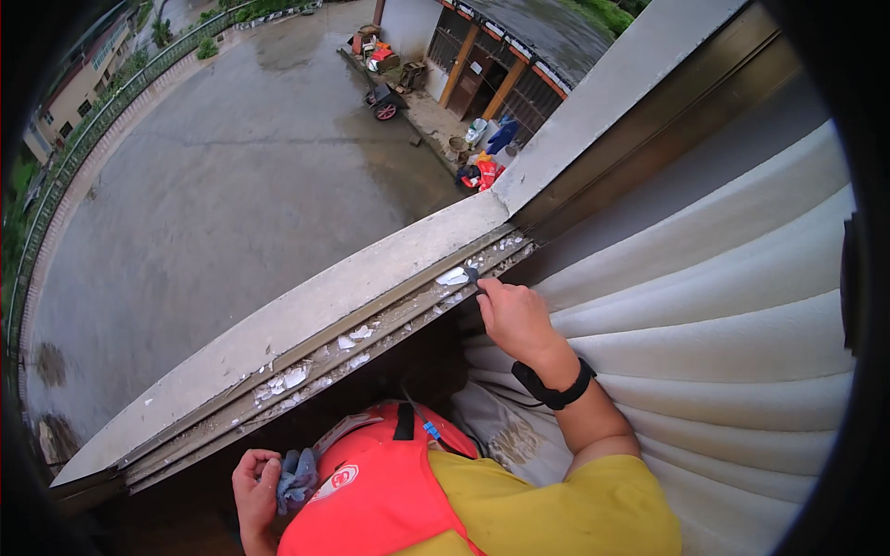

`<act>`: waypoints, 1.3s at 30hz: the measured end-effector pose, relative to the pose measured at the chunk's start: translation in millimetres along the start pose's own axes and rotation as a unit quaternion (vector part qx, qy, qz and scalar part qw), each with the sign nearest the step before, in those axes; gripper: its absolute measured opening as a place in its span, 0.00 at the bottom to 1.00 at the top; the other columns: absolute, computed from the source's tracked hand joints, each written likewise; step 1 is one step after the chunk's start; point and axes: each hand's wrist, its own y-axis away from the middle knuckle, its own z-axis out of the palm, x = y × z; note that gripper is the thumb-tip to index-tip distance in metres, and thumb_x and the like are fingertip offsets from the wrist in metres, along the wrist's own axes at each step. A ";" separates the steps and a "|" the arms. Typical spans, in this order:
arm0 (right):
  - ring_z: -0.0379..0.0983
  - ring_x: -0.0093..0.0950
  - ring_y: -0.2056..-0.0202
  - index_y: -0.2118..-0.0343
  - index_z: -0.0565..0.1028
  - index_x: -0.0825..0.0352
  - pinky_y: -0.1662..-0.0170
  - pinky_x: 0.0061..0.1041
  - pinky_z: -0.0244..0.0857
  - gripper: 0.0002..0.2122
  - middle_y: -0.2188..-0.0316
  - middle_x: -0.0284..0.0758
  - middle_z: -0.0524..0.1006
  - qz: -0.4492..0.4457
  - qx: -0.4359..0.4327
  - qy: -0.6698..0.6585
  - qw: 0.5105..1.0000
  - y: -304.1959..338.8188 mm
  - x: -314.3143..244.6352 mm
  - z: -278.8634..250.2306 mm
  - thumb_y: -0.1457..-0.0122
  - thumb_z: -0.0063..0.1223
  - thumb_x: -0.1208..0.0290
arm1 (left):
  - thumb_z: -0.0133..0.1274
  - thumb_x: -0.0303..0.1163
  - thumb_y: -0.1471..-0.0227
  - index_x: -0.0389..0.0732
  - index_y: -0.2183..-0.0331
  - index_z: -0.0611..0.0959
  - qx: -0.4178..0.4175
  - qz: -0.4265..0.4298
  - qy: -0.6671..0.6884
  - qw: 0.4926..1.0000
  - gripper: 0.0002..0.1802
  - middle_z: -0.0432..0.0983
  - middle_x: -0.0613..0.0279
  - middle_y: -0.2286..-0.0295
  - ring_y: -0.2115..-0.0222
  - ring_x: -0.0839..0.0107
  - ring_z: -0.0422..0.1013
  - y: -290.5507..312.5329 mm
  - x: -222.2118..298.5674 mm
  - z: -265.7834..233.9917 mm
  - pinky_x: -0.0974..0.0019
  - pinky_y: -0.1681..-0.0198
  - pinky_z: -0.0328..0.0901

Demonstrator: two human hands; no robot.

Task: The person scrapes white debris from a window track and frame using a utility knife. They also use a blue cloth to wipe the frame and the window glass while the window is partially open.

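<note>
My right hand (519,320) reaches over the window track (408,301), fingers closed on a small dark tool (473,276) whose kind I cannot make out. The tool's end touches or sits right beside a large white flake (452,276) in the track. Further along the grooves lie more white flakes (295,377), crumbs and dirt. At the lower left, my left hand (257,486) is curled around a bunched blue-grey cloth (297,480), beside my red vest and apart from the track.
Beyond the track runs a pale outer sill (315,301), with a paved yard (232,176) far below. A brown window frame (667,120) rises on the right. White curtain folds (705,343) hang close to my right arm. A cart (382,100) stands by the low building outside.
</note>
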 end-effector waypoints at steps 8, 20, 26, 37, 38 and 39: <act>0.74 0.45 0.74 0.67 0.70 0.65 0.70 0.41 0.68 0.07 0.79 0.44 0.76 0.114 0.160 0.125 0.973 -27.7 52.3 -6.6 0.45 0.51 0.68 | 0.51 0.23 0.48 0.36 0.70 0.76 -0.011 0.011 0.001 1.000 0.01 0.69 0.75 0.79 0.78 0.89 0.61 0.9 0.5 7.6 0.81 0.75 0.55; 0.72 0.38 0.71 0.71 0.68 0.66 0.70 0.35 0.66 0.07 0.78 0.41 0.74 0.014 0.200 0.084 0.976 -37.6 34.0 14.3 0.43 0.49 0.68 | 0.51 0.24 0.48 0.36 0.70 0.76 -0.011 -0.006 0.014 1.000 0.01 0.68 0.76 0.80 0.79 0.90 0.59 -4.9 -5.5 16.5 0.82 0.77 0.52; 0.72 0.41 0.72 0.67 0.70 0.67 0.70 0.38 0.65 0.08 0.77 0.42 0.74 -0.039 0.114 0.037 0.992 -27.7 17.1 16.2 0.43 0.49 0.68 | 0.51 0.23 0.48 0.37 0.70 0.76 -0.014 -0.021 0.015 1.000 0.01 0.67 0.76 0.80 0.79 0.90 0.58 -11.8 -3.9 21.7 0.82 0.77 0.51; 0.72 0.44 0.72 0.69 0.71 0.68 0.70 0.39 0.64 0.09 0.76 0.44 0.76 0.127 0.146 0.022 0.981 -27.6 61.3 -19.8 0.41 0.48 0.66 | 0.50 0.23 0.48 0.35 0.69 0.76 -0.036 -0.027 0.000 0.999 0.02 0.68 0.75 0.79 0.78 0.89 0.60 -20.9 3.7 21.9 0.82 0.75 0.53; 0.72 0.46 0.72 0.69 0.71 0.69 0.70 0.41 0.64 0.10 0.76 0.46 0.76 0.147 0.121 -0.059 0.980 -26.2 60.0 -26.1 0.40 0.46 0.66 | 0.50 0.23 0.48 0.35 0.69 0.76 -0.033 -0.030 0.002 0.999 0.02 0.68 0.75 0.79 0.78 0.89 0.60 -20.9 3.8 21.1 0.82 0.75 0.53; 0.72 0.48 0.72 0.69 0.71 0.70 0.70 0.42 0.64 0.12 0.75 0.48 0.76 0.171 0.113 -0.127 0.970 -24.9 59.3 -31.5 0.39 0.44 0.65 | 0.50 0.23 0.48 0.35 0.69 0.76 -0.033 -0.030 0.001 0.999 0.02 0.68 0.75 0.79 0.78 0.89 0.60 -20.7 3.6 20.4 0.82 0.75 0.54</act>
